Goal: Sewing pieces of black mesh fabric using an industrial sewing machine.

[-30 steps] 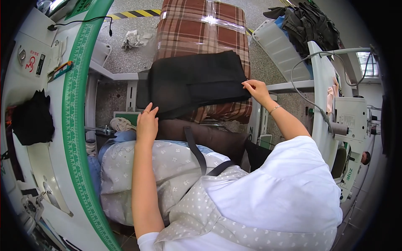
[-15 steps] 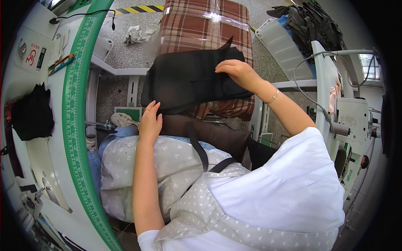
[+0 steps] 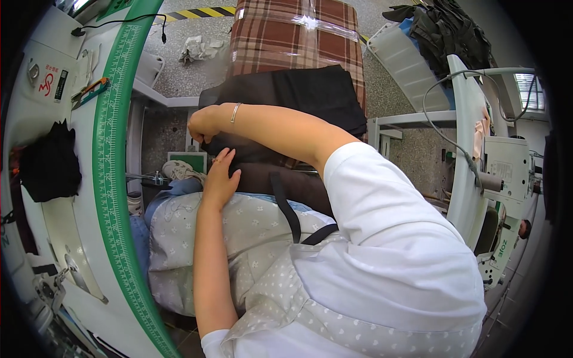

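Folded black cloth (image 3: 310, 89) lies in layers over the near end of a bundle covered in brown plaid (image 3: 268, 33). My right hand (image 3: 207, 123) has its forearm stretched leftward across the cloth. Its fingers curl down and pinch the cloth's left edge; the fingertips are partly hidden. Just below it, my left hand (image 3: 219, 179) has its fingers extended, the tips touching the cloth's near left corner. The forearm covers part of the cloth's middle.
On the left runs a white sewing table with a green ruler edge (image 3: 110, 179), holding black fabric pieces (image 3: 51, 164) and a cutter (image 3: 89, 92). A white bin (image 3: 412, 65) with dark garments (image 3: 447, 36) stands far right. A sewing machine (image 3: 504, 173) sits at right.
My right hand has swung from the cloth's right side to its left edge. The cloth's upper layer now lies flatter, and its raised tip is gone. My left hand has barely moved.
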Action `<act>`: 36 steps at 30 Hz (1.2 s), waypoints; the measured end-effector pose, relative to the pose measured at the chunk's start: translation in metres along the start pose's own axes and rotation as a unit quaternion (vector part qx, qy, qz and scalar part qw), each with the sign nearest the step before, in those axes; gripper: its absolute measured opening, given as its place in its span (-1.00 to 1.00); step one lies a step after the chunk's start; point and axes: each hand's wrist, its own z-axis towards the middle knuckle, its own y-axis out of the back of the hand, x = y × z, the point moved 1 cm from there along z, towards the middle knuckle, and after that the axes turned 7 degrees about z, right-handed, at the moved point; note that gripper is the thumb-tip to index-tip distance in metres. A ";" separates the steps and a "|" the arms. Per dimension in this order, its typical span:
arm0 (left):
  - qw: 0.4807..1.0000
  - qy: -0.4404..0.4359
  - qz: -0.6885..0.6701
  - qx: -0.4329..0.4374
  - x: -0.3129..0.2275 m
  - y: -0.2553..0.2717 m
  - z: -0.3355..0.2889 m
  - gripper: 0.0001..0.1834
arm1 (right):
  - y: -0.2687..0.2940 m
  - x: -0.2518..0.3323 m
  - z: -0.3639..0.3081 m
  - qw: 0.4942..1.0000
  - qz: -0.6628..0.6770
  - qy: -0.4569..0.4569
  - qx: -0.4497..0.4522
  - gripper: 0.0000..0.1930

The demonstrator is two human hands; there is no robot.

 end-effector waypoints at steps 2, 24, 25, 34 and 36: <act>1.000 0.005 -0.003 0.003 0.001 -0.001 0.000 -0.34 | -0.010 -0.008 0.002 1.000 0.012 -0.005 -0.017 -0.78; 0.913 0.114 -0.390 0.038 0.004 -0.005 -0.010 -0.34 | -0.127 0.026 -0.225 0.853 0.017 -0.143 -0.501 -0.68; 0.898 0.159 -0.409 0.041 0.004 -0.004 -0.009 -0.35 | -0.133 0.027 -0.226 0.847 0.033 -0.146 -0.510 -0.69; 0.755 0.286 -0.590 -0.014 0.029 -0.002 -0.001 -0.52 | -0.164 0.020 -0.222 0.775 0.129 -0.191 -0.588 -0.68; 0.743 0.300 -0.598 -0.006 0.033 -0.003 -0.004 -0.57 | -0.166 0.020 -0.222 0.770 0.137 -0.191 -0.593 -0.68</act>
